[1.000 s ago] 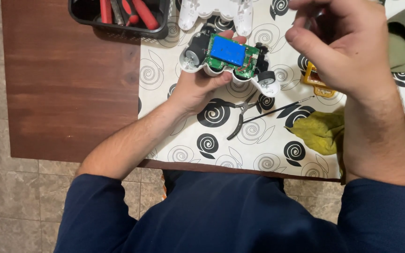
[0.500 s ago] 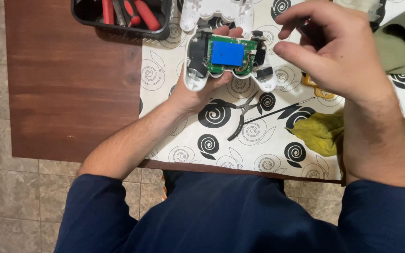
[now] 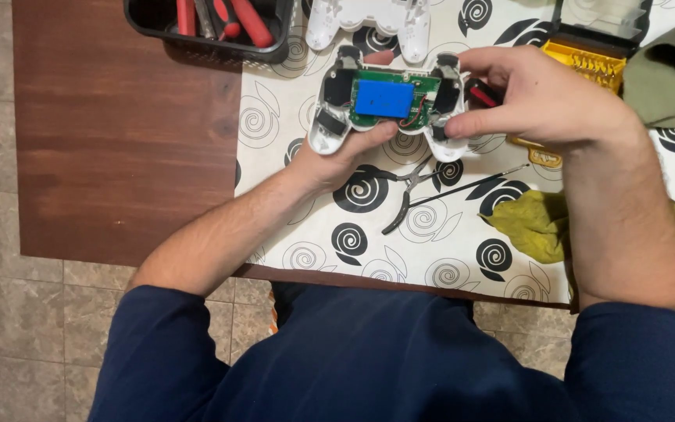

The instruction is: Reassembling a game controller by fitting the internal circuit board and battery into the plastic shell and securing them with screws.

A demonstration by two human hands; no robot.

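Opened controller [image 3: 384, 101] above pliers [image 3: 406, 191]

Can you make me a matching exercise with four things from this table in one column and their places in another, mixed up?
Things:
1. opened white game controller
2. small black-handled pliers
3. black plastic tool tray
4. crumpled yellow cloth

Places:
A. on the patterned mat under the right forearm
B. held in both hands
C. on the bare brown wood, far left
D. on the mat below the controller

Pairs: 1-B, 2-D, 3-C, 4-A
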